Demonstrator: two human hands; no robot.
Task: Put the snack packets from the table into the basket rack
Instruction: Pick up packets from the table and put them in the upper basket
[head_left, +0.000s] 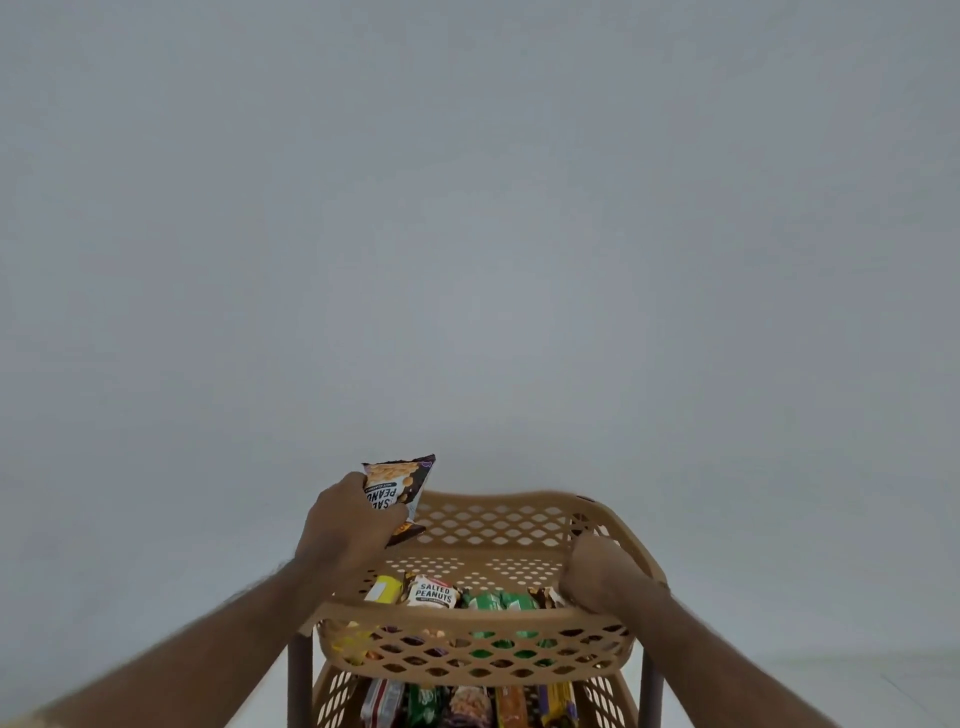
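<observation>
A tan plastic basket rack (524, 621) stands in front of me at the bottom of the view, with a second tier (332, 691) below the top one. My left hand (345, 525) grips a dark salted peanuts packet (397, 491) over the top basket's left rear corner. My right hand (602, 574) is curled inside the right side of the top basket; what its fingers hold is hidden. Along the front of the top basket lie a yellow packet (384, 590), a white salted peanuts packet (434, 592) and a green packet (501, 603).
The lower tier holds several packets, among them a green one (423, 706) and an orange one (511, 706). Dark upright posts (300, 680) carry the tiers. A plain grey wall (478, 234) fills the view behind the rack. No table shows.
</observation>
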